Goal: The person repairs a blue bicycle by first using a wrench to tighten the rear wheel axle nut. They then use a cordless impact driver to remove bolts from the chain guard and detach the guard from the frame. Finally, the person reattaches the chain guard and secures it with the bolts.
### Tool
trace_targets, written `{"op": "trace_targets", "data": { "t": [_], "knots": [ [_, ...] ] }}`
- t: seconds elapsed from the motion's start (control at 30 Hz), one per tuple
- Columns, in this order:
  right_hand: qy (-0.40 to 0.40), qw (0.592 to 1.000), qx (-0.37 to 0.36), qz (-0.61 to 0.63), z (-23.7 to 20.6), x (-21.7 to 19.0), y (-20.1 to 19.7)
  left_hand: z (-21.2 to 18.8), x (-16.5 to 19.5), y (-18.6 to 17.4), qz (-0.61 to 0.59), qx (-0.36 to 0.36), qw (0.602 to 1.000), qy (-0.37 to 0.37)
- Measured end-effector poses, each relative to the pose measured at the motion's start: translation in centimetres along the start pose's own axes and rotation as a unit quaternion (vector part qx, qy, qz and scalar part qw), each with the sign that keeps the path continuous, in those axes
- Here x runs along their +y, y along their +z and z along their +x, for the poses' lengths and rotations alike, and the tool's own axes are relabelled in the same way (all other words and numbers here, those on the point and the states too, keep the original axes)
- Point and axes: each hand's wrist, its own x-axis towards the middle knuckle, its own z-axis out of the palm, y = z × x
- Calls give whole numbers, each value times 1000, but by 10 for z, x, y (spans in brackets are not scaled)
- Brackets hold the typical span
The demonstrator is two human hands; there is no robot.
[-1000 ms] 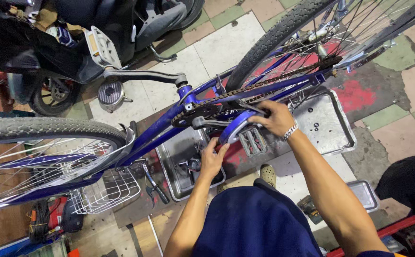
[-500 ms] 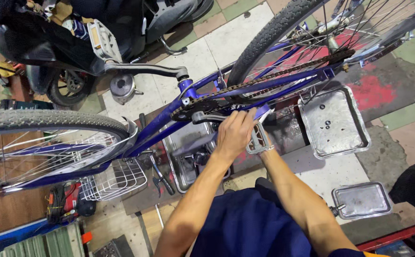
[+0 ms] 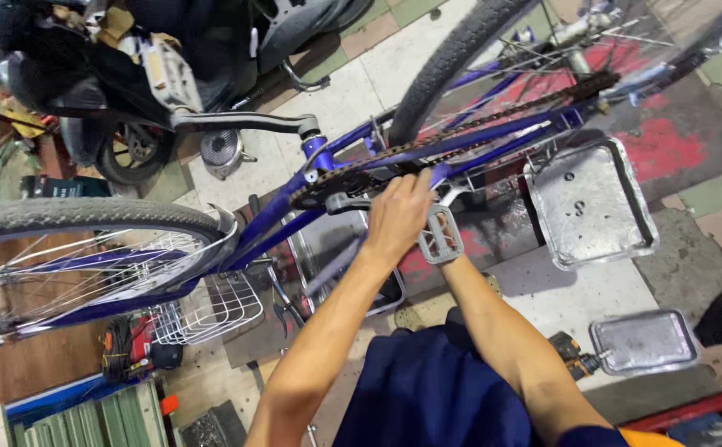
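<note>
Looking down from the person's head, the view takes in an upturned blue bicycle [image 3: 295, 199] standing in a cluttered workshop. At the far left, one tyred wheel [image 3: 63, 217] with bright spokes stretches to the edge, and below it hangs a white wire basket [image 3: 208, 310] over a red power tool [image 3: 133, 343] on the floor. Above, a black crank arm [image 3: 237, 122] juts out from the frame, with a parked scooter [image 3: 129, 50] behind it.

Near the middle, the chain [image 3: 460, 128] runs from the chainring [image 3: 328, 184] toward the rear wheel [image 3: 452, 66] at the upper right. The left hand [image 3: 394, 217] lies on top of the frame just beside the chainring, fingers curled down over the blue tube and the crank there; its grasp looks clenched around that part. Right beside it, touching its edge, is a grey pedal [image 3: 441, 235]. The right forearm rises to the pedal from below, but the right hand is hidden behind the left hand and the pedal, so I cannot tell whether it grips anything.

Under the bicycle lies a metal tray [image 3: 336, 240], partly covered by the arms. Farther right, a larger square metal tray [image 3: 593, 207] rests on the tiled floor, and lower right a smaller tray [image 3: 644, 341] sits just beside a cordless drill [image 3: 572, 354].
</note>
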Motion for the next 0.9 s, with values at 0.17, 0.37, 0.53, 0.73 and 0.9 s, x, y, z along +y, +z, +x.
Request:
{"op": "trace_targets", "data": {
  "t": [0.17,0.37,0.53,0.73,0.9],
  "knots": [
    [16,999,6,-43,5,40,4,-19,4,-46,53,19,998,6],
    [-28,994,-60,-90,30,94,-13,-42,-22,-103,-8,74,997,1],
    [-128,955,176,-202,35,87,-35,-82,-56,-106,-89,121,984,-99],
    [-102,978,115,-144,16,50,-44,-129,-99,-67,-224,106,950,-188],
    [-135,981,135,-45,2,24,-24,-136,-135,-35,-192,96,963,-166]
  ]
}}
